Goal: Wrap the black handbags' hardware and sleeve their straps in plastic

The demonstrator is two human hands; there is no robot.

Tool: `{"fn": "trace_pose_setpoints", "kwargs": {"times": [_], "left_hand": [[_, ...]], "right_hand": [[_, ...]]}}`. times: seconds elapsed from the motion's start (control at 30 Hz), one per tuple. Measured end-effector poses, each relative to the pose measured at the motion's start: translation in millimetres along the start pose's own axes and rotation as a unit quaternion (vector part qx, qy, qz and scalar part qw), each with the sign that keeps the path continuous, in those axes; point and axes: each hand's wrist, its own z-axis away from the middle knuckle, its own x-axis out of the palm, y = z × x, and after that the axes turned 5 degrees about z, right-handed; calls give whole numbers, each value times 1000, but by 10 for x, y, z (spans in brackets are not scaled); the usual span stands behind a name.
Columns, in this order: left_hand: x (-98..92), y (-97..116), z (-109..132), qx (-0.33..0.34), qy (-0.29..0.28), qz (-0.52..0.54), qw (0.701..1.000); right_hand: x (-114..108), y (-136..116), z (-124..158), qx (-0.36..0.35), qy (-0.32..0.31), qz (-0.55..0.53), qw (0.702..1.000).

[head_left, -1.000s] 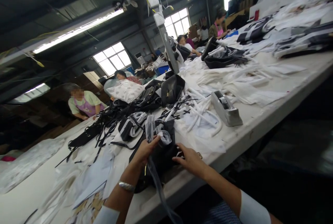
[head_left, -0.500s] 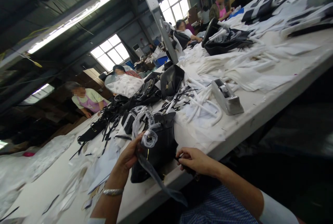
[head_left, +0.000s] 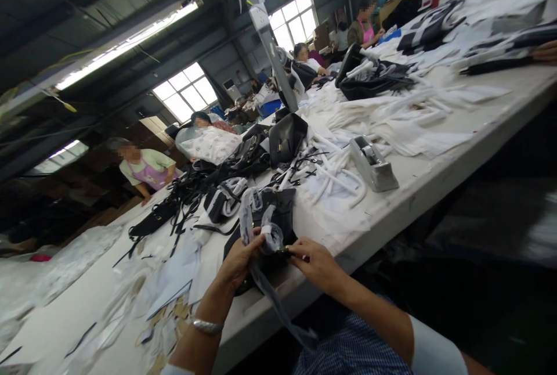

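Note:
A black bag [head_left: 285, 212] stands at the table's near edge, partly behind my hands. My left hand [head_left: 243, 256] pinches a strap [head_left: 246, 215] wrapped in clear plastic, which loops up over the bag. One long end of the plastic wrap hangs down past the table edge towards my lap. My right hand [head_left: 315, 262] is closed on a small dark piece with a metallic glint [head_left: 284, 252], held close beside the wrapped loop. Its exact kind is too small to make out.
A grey tape dispenser [head_left: 374, 166] stands to the right near the edge. Black bags [head_left: 287, 137] and straps pile up beyond, with white tubes [head_left: 359, 189] beside them. Clear plastic and paper cover the left side. Several people work around the table; a hand [head_left: 546, 53] shows at far right.
My left hand has moved right with the wrapped strap. My right hand has come up from the bag's lower side, bringing the small dark piece against the wrapped loop.

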Motion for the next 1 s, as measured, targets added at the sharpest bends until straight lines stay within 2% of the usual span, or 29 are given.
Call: {"fn": "trace_pose_setpoints", "kwargs": {"times": [0.07,0.13,0.33,0.43,0.63,0.87,1.0], "left_hand": [[22,-34,-2,45,21,-20,999],[51,-89,-20,77,36,-28,996],[184,-225,-61,94,50,34,994],[210,-230,-61,100,31,68,992],[196,-223,-51,112,-1,67,991],[198,-201,-8,74,-60,152,984],[213,-196,20,88,-82,133,984]], "right_hand": [[23,-29,-38,-8,27,19,999],[68,-29,-77,5,37,-10,999],[256,70,-212,93,74,-113,986],[307,84,-260,85,87,-116,986],[370,54,-271,84,135,-172,972],[438,50,-245,98,185,-194,958],[467,54,-239,94,201,-195,955]]}}
